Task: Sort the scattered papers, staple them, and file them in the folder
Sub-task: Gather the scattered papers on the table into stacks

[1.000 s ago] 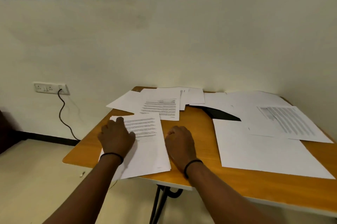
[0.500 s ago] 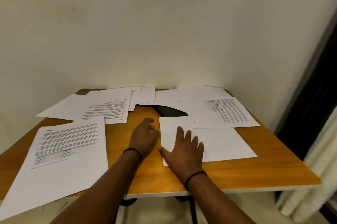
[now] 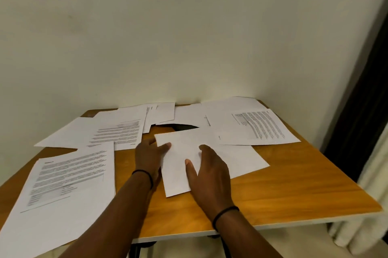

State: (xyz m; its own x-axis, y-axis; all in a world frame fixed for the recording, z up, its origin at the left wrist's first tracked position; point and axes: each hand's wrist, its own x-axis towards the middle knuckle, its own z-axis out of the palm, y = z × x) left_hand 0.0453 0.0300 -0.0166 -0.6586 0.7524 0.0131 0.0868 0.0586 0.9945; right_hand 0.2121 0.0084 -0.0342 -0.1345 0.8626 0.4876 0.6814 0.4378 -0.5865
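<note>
Loose white papers lie scattered over a wooden table [image 3: 289,192]. A blank sheet [image 3: 178,165] sits in the middle, turned at an angle. My left hand [image 3: 148,158] is at its left edge, the thumb lying on top near the far corner. My right hand [image 3: 210,173] rests flat on the sheet with its fingers spread. A printed page [image 3: 69,175] lies at the near left on other sheets, another [image 3: 119,134] further back, and a third [image 3: 259,125] at the far right. A black folder [image 3: 183,126] shows partly from under the papers at the back. No stapler is visible.
The table stands against a cream wall, in a corner on the right. A dark panel [image 3: 363,100] and a pale curtain [image 3: 371,201] hang past the table's right edge. Some papers overhang the near left edge.
My view swung right. Both hands left the printed page at the near left and came onto the blank middle sheet, which has shifted and turned slightly under them.
</note>
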